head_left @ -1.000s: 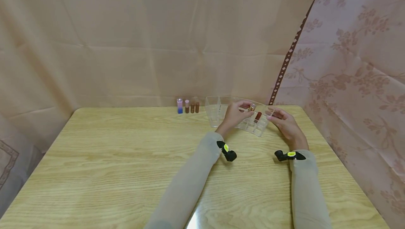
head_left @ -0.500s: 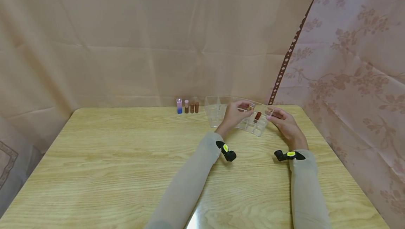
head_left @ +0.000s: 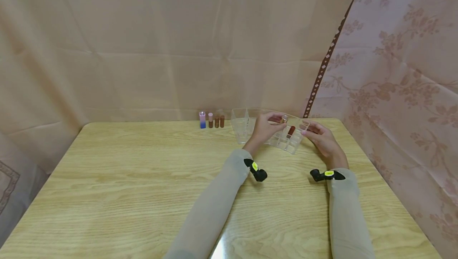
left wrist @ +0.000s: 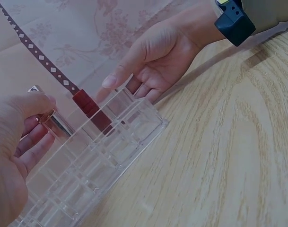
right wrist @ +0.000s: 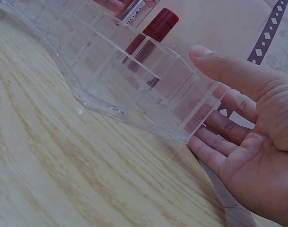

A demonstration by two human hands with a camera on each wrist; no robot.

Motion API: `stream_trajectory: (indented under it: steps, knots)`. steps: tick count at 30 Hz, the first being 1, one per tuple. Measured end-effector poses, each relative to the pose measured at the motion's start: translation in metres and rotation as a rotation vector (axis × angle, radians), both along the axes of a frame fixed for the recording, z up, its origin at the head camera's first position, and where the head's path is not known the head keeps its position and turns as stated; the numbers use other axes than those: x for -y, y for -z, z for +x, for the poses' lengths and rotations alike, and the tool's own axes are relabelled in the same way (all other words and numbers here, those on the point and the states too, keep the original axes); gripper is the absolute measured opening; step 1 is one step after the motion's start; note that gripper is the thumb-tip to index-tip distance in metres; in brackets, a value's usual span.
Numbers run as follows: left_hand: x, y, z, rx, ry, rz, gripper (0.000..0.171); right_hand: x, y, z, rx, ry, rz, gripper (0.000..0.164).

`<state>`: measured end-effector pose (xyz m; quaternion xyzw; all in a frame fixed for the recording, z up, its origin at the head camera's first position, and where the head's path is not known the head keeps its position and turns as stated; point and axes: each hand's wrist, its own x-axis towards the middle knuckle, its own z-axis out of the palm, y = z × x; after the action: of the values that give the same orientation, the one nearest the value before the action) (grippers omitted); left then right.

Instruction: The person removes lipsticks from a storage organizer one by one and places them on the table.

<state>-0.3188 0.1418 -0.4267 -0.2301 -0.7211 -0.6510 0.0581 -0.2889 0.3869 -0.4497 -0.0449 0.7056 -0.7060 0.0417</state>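
My left hand [head_left: 266,128] pinches a shiny gold lipstick tube [left wrist: 58,124] between thumb and fingers. The tube stands tilted at a compartment of the clear acrylic organizer [head_left: 240,128], and its lower end shows through the plastic in the left wrist view. Beside it, a dark red lipstick [right wrist: 161,24] sits slanted in another compartment. At the organizer's right end, my right hand [head_left: 323,138] grips the wall, its thumb on the near side at the top edge and its fingers around the outside. In the head view the left hand covers the organizer's middle.
To the organizer's left, a pink-and-blue lipstick [head_left: 202,120], a pink-capped tube [head_left: 210,120] and two brown tubes [head_left: 216,122] stand upright at the back of the wooden table [head_left: 143,179]. A beige curtain [head_left: 150,52] hangs behind; a floral cloth [head_left: 404,72] hangs on the right.
The fingers of my left hand and the gold lipstick tube have shifted very slightly over the organizer. My right hand stays at the organizer's right end.
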Motion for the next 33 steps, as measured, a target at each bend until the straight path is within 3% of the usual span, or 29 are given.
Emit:
stream_trajectory:
  steps: [7, 16, 21, 33]
  knots:
    - [0.002, -0.004, -0.001, -0.001, 0.003, 0.006, 0.029, 0.000, -0.001, 0.000, -0.005, -0.010, 0.012, 0.066]
    - [0.007, -0.017, 0.003, 0.016, 0.026, 0.033, 0.032, 0.000, 0.000, 0.000, -0.017, -0.019, 0.021, 0.064]
    - [0.013, -0.026, -0.001, -0.007, 0.035, -0.005, 0.031, 0.000, 0.000, -0.001, -0.014, -0.024, 0.024, 0.064]
    - [0.047, -0.052, -0.008, -0.011, 0.189, -0.054, 0.031, -0.001, 0.001, 0.000, -0.032, -0.038, -0.052, 0.059]
